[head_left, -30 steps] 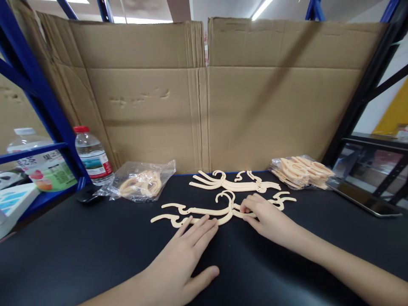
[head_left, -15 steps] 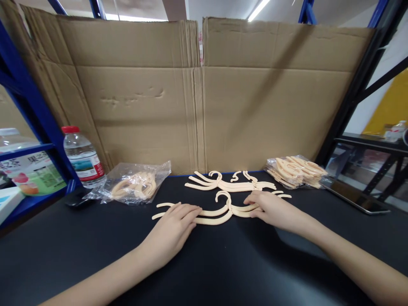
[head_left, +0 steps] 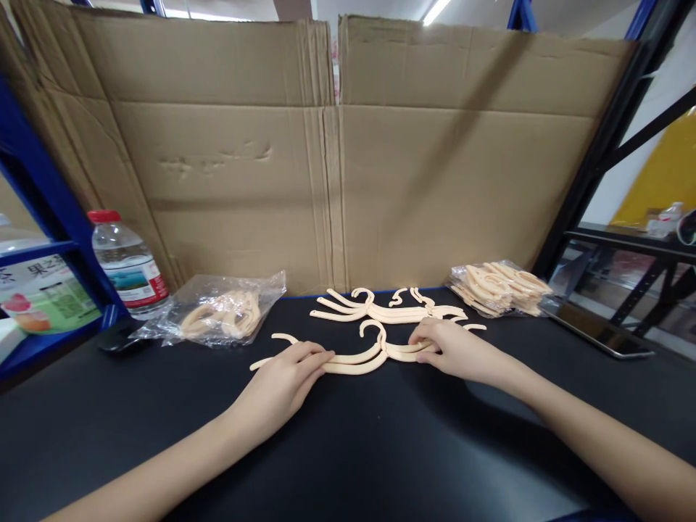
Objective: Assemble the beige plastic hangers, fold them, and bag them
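Observation:
A pair of cream plastic clothes hangers (head_left: 356, 369) lies flat on the black table in front of me, side by side, hooks upward. My left hand (head_left: 289, 377) is closed over their left arms, fingers resting across them, and the two tips stick out apart beyond it. On the right arms, near the centre joint, my right hand (head_left: 451, 348) pinches with thumb and fingers; one tip shows past the hand. Several more cream hangers (head_left: 391, 315) lie together just behind, and a small loose cream hook (head_left: 397, 297) sits beyond them.
A clear bag of cream parts (head_left: 220, 317) lies at left, beside a red-capped water bottle (head_left: 127, 264). Bagged hangers (head_left: 497, 288) and a dark tablet-like device (head_left: 598, 326) are at right. Cardboard (head_left: 239, 181) walls off the table's back.
At the left, the hanger tips have spread farther apart under my left hand. Only one right tip now shows past my right hand. The whole view has shifted slightly.

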